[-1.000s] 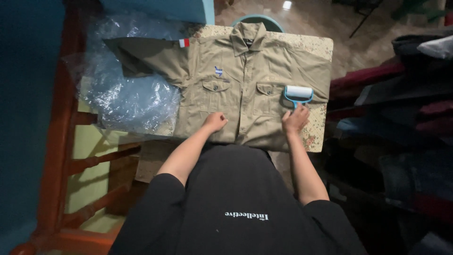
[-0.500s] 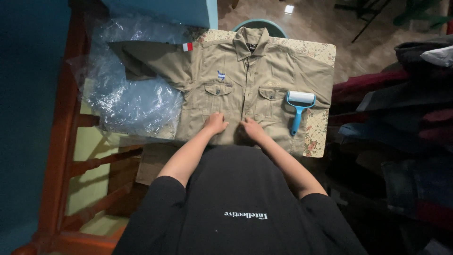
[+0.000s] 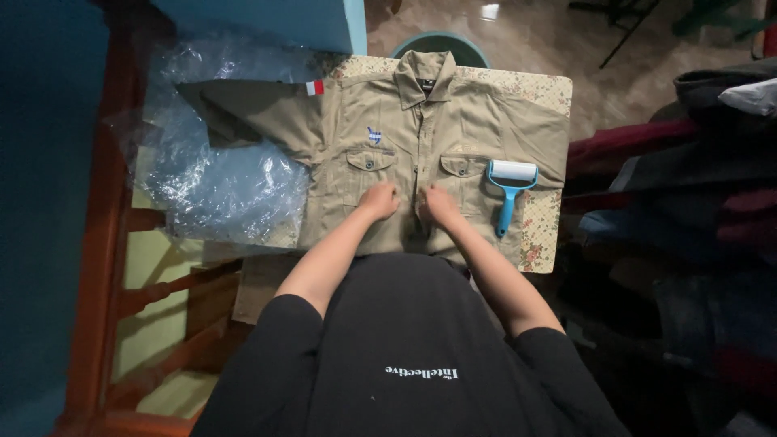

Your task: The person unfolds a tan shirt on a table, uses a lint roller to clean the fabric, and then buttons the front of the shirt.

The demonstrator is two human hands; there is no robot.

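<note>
A khaki buttoned uniform shirt point(image 3: 421, 154) is laid flat on a floral-covered board point(image 3: 544, 235), its long axis pointed away, collar farthest. The left hand point(image 3: 379, 200) and right hand point(image 3: 439, 204) are pressed on its lower front, fingers loosely curled, nothing gripped. A small red-and-white sleeve patch point(image 3: 314, 87) and blue chest emblem point(image 3: 374, 135) are seen. A blue-handled lint roller point(image 3: 510, 190) is rested beside the right pocket; crumpled clear plastic wrapping point(image 3: 214, 174) is spread left.

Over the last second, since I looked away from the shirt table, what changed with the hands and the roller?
The right hand let go of the blue lint roller and moved left to the middle of the khaki shirt, just beside the left hand. The roller now lies alone on the shirt's right side. The left hand, the shirt and the clear plastic bag stayed where they were.
</note>
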